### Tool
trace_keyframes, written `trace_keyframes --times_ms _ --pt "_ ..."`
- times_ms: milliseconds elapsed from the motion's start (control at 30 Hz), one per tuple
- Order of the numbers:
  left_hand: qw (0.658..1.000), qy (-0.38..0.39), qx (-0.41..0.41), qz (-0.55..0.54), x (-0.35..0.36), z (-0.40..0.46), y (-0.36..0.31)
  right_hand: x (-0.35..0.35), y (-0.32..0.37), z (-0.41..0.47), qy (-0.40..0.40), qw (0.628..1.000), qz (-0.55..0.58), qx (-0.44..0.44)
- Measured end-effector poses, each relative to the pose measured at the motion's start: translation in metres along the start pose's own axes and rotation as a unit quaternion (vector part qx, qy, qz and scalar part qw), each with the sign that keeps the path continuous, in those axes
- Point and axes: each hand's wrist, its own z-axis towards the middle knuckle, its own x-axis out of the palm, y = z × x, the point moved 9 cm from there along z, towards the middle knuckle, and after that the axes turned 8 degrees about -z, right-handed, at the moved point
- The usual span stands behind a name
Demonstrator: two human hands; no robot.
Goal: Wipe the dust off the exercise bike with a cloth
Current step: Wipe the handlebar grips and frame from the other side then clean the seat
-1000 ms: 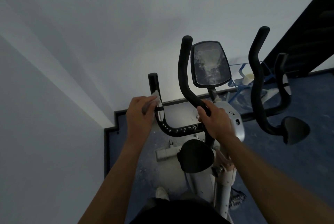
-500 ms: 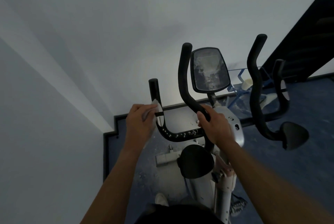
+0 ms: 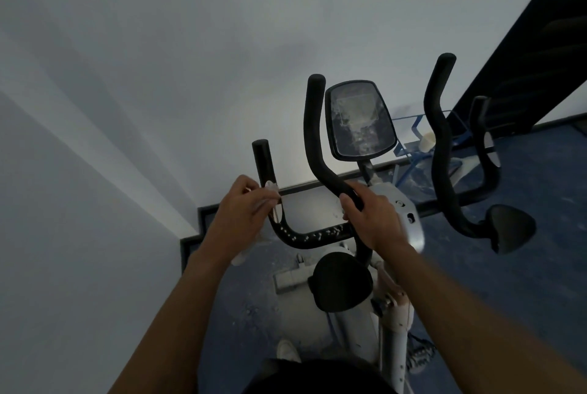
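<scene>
You have one exercise bike (image 3: 343, 282) in front of you and one pale cloth (image 3: 273, 203), and both your hands are on the bike. Your left hand (image 3: 244, 214) has its fingers curled round the cloth, pressing it against the short black handlebar (image 3: 265, 165) on the left, just below its upright end; a strip of cloth hangs down under your palm. Your right hand (image 3: 370, 219) grips the lower bend of the tall moving arm (image 3: 313, 139). You can count two tall arms, the second (image 3: 440, 146) standing well to the right, and two short handlebar ends, the right one (image 3: 482, 139) behind that second arm. White flecks dot the curved bar (image 3: 314, 236) between your hands. One console screen (image 3: 360, 120), smeared with dust, stands between the tall arms, and it hides part of a blue wire rack (image 3: 409, 149) by the wall; a pale object sits in the rack, too small to identify. One black saddle (image 3: 341, 279) lies below your hands on the bike's frame.
</scene>
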Motion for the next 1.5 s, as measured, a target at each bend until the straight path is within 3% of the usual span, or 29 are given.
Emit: trace_keyframes --times_ms 133,233,367,467,600,733,833,1167,1300,1433,1500 --pt "0.999 -0.033 0.009 0.006 0.0 0.028 -0.021 0.0 0.001 0.0 0.005 1.0 0.004 0.001" --pt "0.996 0.032 0.02 0.077 0.018 0.026 -0.02 0.0 0.002 0.0 0.009 1.0 0.001 -0.001" --pt "0.995 0.065 0.009 0.074 0.021 0.005 -0.01 0.001 -0.001 0.0 0.003 1.0 0.0 -0.001" --pt "0.997 0.03 0.026 0.067 0.018 0.007 -0.012 0.002 -0.002 0.002 0.001 1.0 -0.003 -0.003" --pt "0.999 -0.019 0.005 -0.03 0.009 -0.001 0.006 0.002 -0.001 0.002 0.002 1.0 -0.005 0.0" --pt "0.977 -0.108 -0.111 -0.146 0.003 -0.036 0.035 0.003 -0.002 0.001 0.005 1.0 -0.006 -0.001" --pt "0.957 -0.183 -0.157 -0.16 -0.007 -0.041 0.038 0.002 -0.001 0.001 0.001 1.0 -0.009 -0.004" --pt "0.979 -0.172 -0.052 -0.097 -0.003 -0.045 0.002 -0.001 0.003 0.0 -0.002 1.0 -0.004 -0.009" --pt "0.979 -0.138 -0.076 -0.126 0.009 -0.048 0.002 -0.002 0.003 -0.002 -0.003 1.0 -0.001 -0.004" --pt "0.975 -0.185 -0.073 -0.096 0.0 -0.045 0.0 -0.003 0.005 -0.002 -0.005 1.0 0.008 -0.005" --pt "0.979 -0.165 -0.066 -0.098 0.002 -0.035 -0.003 -0.004 0.007 -0.002 -0.006 1.0 0.005 -0.008"
